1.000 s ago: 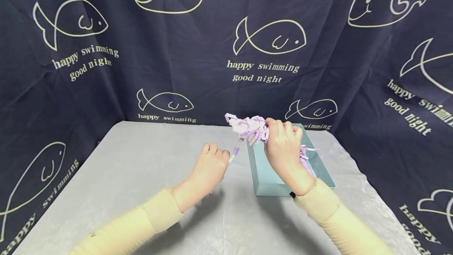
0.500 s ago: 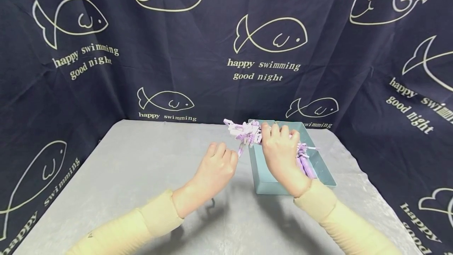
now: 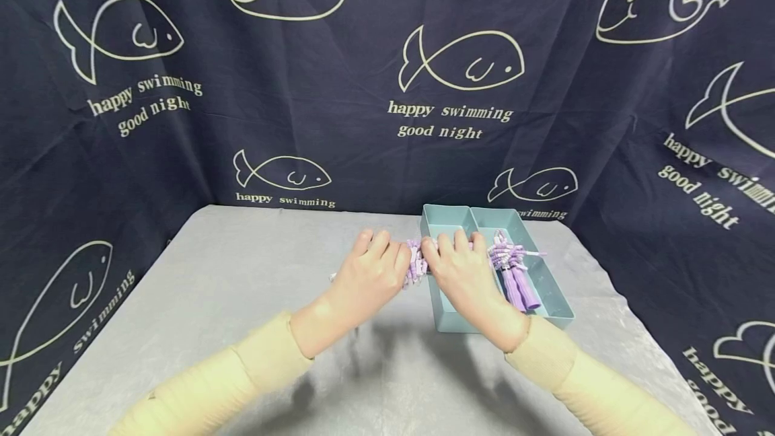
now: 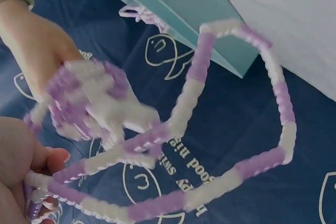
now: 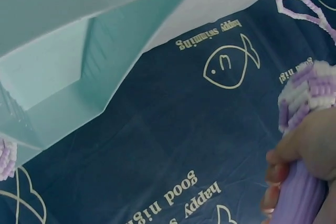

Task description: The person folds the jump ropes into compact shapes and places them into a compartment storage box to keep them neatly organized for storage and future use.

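A jump rope (image 3: 415,264) of purple and white beads hangs bundled above the table, between my hands. My right hand (image 3: 463,278) grips its purple handles (image 5: 299,195), which the right wrist view shows just below the bead bundle (image 5: 310,90). Close by on the left, my left hand (image 3: 369,281) pinches a beaded strand (image 4: 63,190). A wide loop of that strand (image 4: 260,163) sticks out past the fingers in the left wrist view. Another jump rope (image 3: 508,254), with purple handles, lies bundled in the box's right compartment.
A light blue box (image 3: 451,321) with two compartments stands on the grey table cover (image 3: 242,274), right of centre and partly behind my right hand. Dark blue cloth (image 3: 339,120) with fish drawings hangs around the table.
My right hand has moved left and down with the jump rope, uncovering the second one in the box. My left hand has come up to the bundle, and the hands are closer together.
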A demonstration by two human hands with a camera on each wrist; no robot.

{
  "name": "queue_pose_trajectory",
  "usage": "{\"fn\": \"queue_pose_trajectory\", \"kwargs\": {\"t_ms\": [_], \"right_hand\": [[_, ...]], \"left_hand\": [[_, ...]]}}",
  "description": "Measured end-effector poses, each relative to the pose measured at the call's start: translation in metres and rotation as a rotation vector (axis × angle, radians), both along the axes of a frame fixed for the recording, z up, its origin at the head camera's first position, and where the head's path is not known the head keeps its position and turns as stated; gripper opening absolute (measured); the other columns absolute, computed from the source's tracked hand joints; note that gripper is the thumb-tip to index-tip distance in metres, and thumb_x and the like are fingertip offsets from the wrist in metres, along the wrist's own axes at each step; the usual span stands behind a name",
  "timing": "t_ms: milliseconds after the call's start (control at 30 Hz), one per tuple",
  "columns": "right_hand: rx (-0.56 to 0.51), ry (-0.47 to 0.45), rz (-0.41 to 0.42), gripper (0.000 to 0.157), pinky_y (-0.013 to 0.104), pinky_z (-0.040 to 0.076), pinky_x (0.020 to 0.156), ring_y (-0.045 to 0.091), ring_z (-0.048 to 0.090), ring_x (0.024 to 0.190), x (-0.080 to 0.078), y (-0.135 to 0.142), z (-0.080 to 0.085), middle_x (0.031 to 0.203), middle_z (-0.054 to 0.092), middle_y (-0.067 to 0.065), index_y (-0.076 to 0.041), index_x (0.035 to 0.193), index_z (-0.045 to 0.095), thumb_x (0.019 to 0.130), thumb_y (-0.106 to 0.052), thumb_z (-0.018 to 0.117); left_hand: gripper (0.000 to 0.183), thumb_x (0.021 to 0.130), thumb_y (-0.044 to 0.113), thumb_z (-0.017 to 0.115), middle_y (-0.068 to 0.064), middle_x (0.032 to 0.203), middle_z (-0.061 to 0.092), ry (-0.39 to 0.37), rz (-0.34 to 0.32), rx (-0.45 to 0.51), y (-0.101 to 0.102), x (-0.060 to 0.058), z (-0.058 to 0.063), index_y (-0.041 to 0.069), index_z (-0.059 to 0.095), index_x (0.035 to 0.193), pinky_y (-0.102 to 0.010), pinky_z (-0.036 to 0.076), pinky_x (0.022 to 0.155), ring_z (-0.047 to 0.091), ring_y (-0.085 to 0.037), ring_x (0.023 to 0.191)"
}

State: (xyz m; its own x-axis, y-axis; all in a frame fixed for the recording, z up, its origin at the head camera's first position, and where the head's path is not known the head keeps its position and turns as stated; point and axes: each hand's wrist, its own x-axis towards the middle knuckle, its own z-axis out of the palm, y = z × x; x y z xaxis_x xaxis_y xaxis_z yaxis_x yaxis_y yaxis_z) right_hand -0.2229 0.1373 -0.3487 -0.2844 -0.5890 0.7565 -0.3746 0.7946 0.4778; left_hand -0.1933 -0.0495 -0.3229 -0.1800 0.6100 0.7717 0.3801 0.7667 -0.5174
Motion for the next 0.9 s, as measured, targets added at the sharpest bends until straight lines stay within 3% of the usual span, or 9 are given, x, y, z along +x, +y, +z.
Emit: {"fn": "queue_pose_trajectory", "kwargs": {"t_ms": [200,467,633,800,900], "right_hand": [[0.076,-0.002,0.139,0.013,0.042,0.036,0.060,0.028,0.040,0.058,0.005,-0.003,0.004,0.065,0.042,0.007,-0.008,0.082,0.051,0.087,-0.002,0.040],[0.149,-0.034,0.301,0.015,0.043,0.038,0.062,0.025,0.041,0.059,0.009,-0.003,0.005,0.065,0.041,0.004,-0.010,0.084,0.053,0.087,-0.002,0.040],[0.174,-0.077,0.364,0.024,0.044,0.038,0.064,0.024,0.042,0.064,0.013,0.002,0.000,0.068,0.043,0.002,-0.011,0.088,0.054,0.090,0.000,0.033],[0.155,-0.110,0.416,0.025,0.045,0.038,0.067,0.025,0.044,0.068,0.013,0.009,-0.003,0.071,0.047,0.002,-0.011,0.091,0.056,0.092,-0.001,0.034],[0.137,-0.117,0.436,0.025,0.045,0.039,0.068,0.025,0.045,0.068,0.012,0.012,-0.004,0.073,0.049,0.002,-0.010,0.091,0.058,0.091,0.000,0.035]], "left_hand": [[0.020,0.087,0.001,0.044,-0.001,0.063,0.053,0.001,-0.006,-0.007,-0.006,-0.008,0.011,0.011,0.053,0.071,-0.035,0.036,0.074,0.047,-0.020,0.070],[0.018,0.088,0.004,0.045,-0.002,0.065,0.054,-0.002,-0.020,0.020,-0.015,-0.031,0.017,0.009,0.058,0.078,-0.037,0.036,0.077,0.048,-0.022,0.073],[0.020,0.090,0.006,0.043,-0.004,0.067,0.056,-0.032,0.007,0.060,-0.030,-0.053,0.017,0.007,0.062,0.083,-0.038,0.037,0.079,0.048,-0.023,0.074],[0.023,0.090,0.002,0.040,-0.006,0.064,0.053,-0.055,0.042,0.101,-0.050,-0.077,0.011,0.006,0.058,0.076,-0.040,0.037,0.078,0.046,-0.025,0.072],[0.023,0.089,0.000,0.038,-0.008,0.063,0.052,-0.074,0.028,0.094,-0.058,-0.085,0.006,0.005,0.056,0.075,-0.041,0.036,0.077,0.045,-0.027,0.071]]}}
